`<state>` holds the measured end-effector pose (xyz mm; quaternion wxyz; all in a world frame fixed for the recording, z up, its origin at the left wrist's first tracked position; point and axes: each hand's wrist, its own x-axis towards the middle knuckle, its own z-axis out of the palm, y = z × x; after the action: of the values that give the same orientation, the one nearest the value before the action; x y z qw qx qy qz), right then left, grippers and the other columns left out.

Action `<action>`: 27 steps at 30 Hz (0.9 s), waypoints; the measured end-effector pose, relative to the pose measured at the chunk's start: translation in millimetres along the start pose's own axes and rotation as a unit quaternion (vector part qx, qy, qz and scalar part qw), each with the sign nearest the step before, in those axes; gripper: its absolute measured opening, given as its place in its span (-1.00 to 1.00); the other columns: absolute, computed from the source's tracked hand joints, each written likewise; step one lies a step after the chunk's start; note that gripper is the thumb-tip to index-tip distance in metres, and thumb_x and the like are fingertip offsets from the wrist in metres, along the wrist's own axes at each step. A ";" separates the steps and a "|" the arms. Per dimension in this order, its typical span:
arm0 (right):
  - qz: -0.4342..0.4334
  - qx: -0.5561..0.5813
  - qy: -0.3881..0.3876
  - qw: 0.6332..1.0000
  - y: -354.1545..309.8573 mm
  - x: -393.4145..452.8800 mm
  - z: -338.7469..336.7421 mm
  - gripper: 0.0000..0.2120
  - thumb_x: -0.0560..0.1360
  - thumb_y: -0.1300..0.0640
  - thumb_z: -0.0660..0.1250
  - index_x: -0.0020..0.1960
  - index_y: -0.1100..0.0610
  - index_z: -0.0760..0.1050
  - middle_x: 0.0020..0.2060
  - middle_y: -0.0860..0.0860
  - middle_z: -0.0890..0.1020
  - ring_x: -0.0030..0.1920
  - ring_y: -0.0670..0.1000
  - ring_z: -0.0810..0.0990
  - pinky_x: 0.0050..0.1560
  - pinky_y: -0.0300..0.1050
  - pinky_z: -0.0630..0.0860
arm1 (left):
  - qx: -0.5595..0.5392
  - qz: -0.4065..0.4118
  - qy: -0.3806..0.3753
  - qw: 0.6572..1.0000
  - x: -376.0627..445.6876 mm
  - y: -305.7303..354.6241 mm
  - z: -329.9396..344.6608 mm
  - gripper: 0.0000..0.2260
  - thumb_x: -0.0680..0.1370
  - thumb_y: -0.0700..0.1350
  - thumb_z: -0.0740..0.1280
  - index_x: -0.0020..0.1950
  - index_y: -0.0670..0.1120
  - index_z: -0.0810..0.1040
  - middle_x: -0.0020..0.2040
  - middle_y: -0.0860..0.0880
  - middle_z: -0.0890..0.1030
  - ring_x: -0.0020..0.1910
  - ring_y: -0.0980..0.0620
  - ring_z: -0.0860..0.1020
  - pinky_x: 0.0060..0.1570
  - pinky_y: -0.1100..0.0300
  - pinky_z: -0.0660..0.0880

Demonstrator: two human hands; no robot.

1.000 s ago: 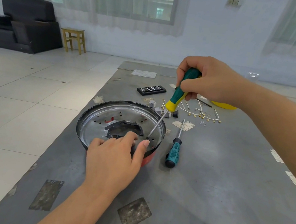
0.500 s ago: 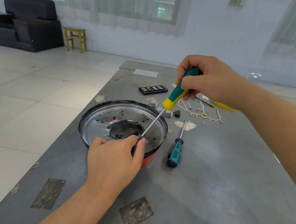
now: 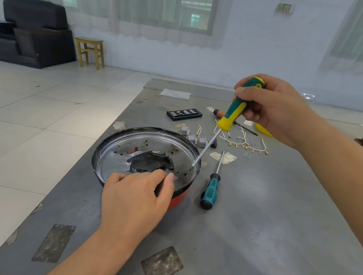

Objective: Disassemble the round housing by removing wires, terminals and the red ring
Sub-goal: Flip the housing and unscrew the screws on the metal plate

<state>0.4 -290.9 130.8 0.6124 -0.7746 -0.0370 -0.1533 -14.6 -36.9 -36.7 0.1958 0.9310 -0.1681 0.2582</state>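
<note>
a person's left hand (image 3: 136, 197) gripped the near rim of the round housing (image 3: 147, 155), which sat on the grey table (image 3: 256, 231) with its red ring (image 3: 178, 199) showing at the base. the right hand (image 3: 272, 108) held a green-and-yellow screwdriver (image 3: 233, 114), tip resting inside near the right rim, a spare screwdriver (image 3: 212, 184) just beside. removed wires (image 3: 243, 142) lay beyond; the step likely needed the tip seated squarely and the housing kept steady.

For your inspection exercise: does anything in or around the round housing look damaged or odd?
Yes. The round housing has a jagged, torn-looking hole in its shiny floor, its edges bent and uneven beside the neat drilled holes. Loose wires lie scattered behind it.
</note>
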 end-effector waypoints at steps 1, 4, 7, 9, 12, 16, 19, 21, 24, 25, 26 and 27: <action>-0.001 0.000 0.009 1.000 3.9 -0.8 0.0 -0.96 0.58 0.23 0.39 -0.03 0.14 0.53 -0.14 0.24 0.54 -0.41 0.01 0.47 -0.40 -0.25 0.46 | -0.009 0.004 0.004 1.000 0.9 0.4 -0.8 -0.56 0.69 0.17 0.10 -0.34 0.05 0.33 -0.50 0.09 0.39 -0.43 0.13 0.40 -0.05 0.01 0.44; -0.011 -0.068 0.028 0.997 17.2 -4.9 3.2 -0.90 0.60 0.11 0.40 -0.04 0.09 0.49 -0.15 0.18 0.54 -0.25 0.09 0.52 -0.20 -0.03 0.51 | -0.031 0.027 0.019 0.999 2.3 0.3 -1.9 -0.57 0.69 0.16 0.11 -0.36 0.07 0.23 -0.47 0.10 0.37 -0.37 0.13 0.39 -0.08 -0.01 0.44; -0.022 -0.092 0.013 0.995 23.6 -14.4 10.3 -0.89 0.60 0.14 0.39 -0.08 0.08 0.49 -0.26 0.13 0.56 -0.17 0.11 0.66 -0.05 0.14 0.63 | -0.032 0.048 0.034 0.998 1.7 -2.3 0.3 -0.58 0.69 0.18 0.09 -0.33 0.09 0.32 -0.39 0.16 0.47 -0.08 0.12 0.60 -0.01 0.01 0.43; -0.018 -0.097 -0.045 0.994 24.9 -23.0 18.9 -0.92 0.59 0.23 0.36 -0.06 0.14 0.48 -0.29 0.23 0.65 -0.24 0.16 0.74 -0.19 0.10 0.69 | -0.031 0.061 0.045 0.997 1.4 -3.9 2.6 -0.59 0.70 0.18 0.08 -0.30 0.09 0.40 -0.31 0.19 0.58 0.17 0.12 0.63 0.05 0.02 0.40; -0.025 -0.166 -0.111 0.979 31.5 -33.6 34.6 -0.91 0.50 0.30 0.30 -0.07 0.13 0.50 -0.37 0.18 0.66 -0.38 0.06 0.69 -0.38 -0.03 0.63 | -0.031 0.081 0.062 0.994 1.7 -6.4 4.4 -0.62 0.71 0.17 0.09 -0.28 0.12 0.38 -0.28 0.19 0.60 0.14 0.09 0.64 0.03 0.02 0.39; -0.074 -0.266 -0.183 0.943 45.6 -44.1 50.6 -0.78 0.46 0.27 0.35 -0.12 -0.07 0.57 -0.28 -0.17 0.64 -0.28 -0.17 0.61 -0.22 -0.34 0.51 | -0.026 0.090 0.083 0.992 2.1 -7.8 5.7 -0.62 0.71 0.16 0.11 -0.23 0.11 0.51 -0.24 0.18 0.61 0.00 0.05 0.60 -0.03 0.04 0.35; -0.100 -0.276 -0.238 0.926 55.6 -49.1 58.0 -0.84 0.52 0.13 0.47 -0.05 -0.14 0.60 -0.16 -0.19 0.65 -0.11 -0.17 0.63 -0.08 -0.41 0.48 | -0.013 0.095 0.089 0.991 1.0 -8.4 5.4 -0.61 0.72 0.15 0.10 -0.22 0.10 0.53 -0.26 0.17 0.61 0.02 0.02 0.60 -0.02 0.01 0.36; -0.106 -0.277 -0.251 0.922 61.9 -51.1 63.3 -0.87 0.50 0.05 0.51 -0.01 -0.14 0.61 -0.17 -0.18 0.65 -0.11 -0.15 0.62 -0.08 -0.38 0.49 | -0.010 0.101 0.088 0.991 1.2 -8.8 5.0 -0.61 0.72 0.14 0.10 -0.22 0.09 0.53 -0.26 0.17 0.63 0.06 0.01 0.60 0.02 -0.01 0.38; -0.131 -0.267 -0.244 0.923 69.3 -52.9 69.4 -0.85 0.48 0.07 0.53 0.00 -0.10 0.63 -0.16 -0.14 0.65 -0.10 -0.11 0.62 -0.07 -0.29 0.52 | -0.012 0.109 0.087 0.990 1.5 -8.3 4.3 -0.61 0.72 0.10 0.13 -0.23 0.08 0.57 -0.25 0.16 0.66 0.08 -0.02 0.62 0.05 -0.05 0.41; -0.136 -0.258 -0.241 0.926 70.9 -53.3 70.4 -0.85 0.48 0.09 0.54 0.00 -0.08 0.64 -0.16 -0.13 0.66 -0.09 -0.10 0.62 -0.05 -0.26 0.53 | -0.013 0.111 0.092 0.989 1.4 -7.8 4.2 -0.60 0.72 0.09 0.13 -0.23 0.07 0.60 -0.25 0.15 0.67 0.06 -0.02 0.62 0.05 -0.05 0.42; -0.141 -0.250 -0.237 0.928 72.3 -53.6 71.1 -0.85 0.47 0.11 0.54 0.00 -0.07 0.65 -0.16 -0.13 0.66 -0.08 -0.10 0.62 -0.05 -0.28 0.52 | -0.015 0.114 0.099 0.988 1.1 -7.3 4.2 -0.60 0.72 0.08 0.14 -0.22 0.06 0.63 -0.25 0.14 0.68 0.04 -0.02 0.63 0.04 -0.05 0.42; -0.145 -0.243 -0.233 0.931 73.5 -53.8 71.8 -0.85 0.47 0.12 0.54 0.00 -0.05 0.66 -0.16 -0.14 0.67 -0.07 -0.10 0.63 -0.05 -0.30 0.51 | -0.018 0.115 0.108 0.987 0.9 -7.0 4.3 -0.59 0.72 0.06 0.14 -0.21 0.06 0.66 -0.25 0.13 0.68 0.01 -0.01 0.63 0.03 -0.04 0.42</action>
<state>-19.0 -233.1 32.1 0.3511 -0.8999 -0.2519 -0.0596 -9.2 -33.0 -41.6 0.1985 0.8686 -0.2566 0.3746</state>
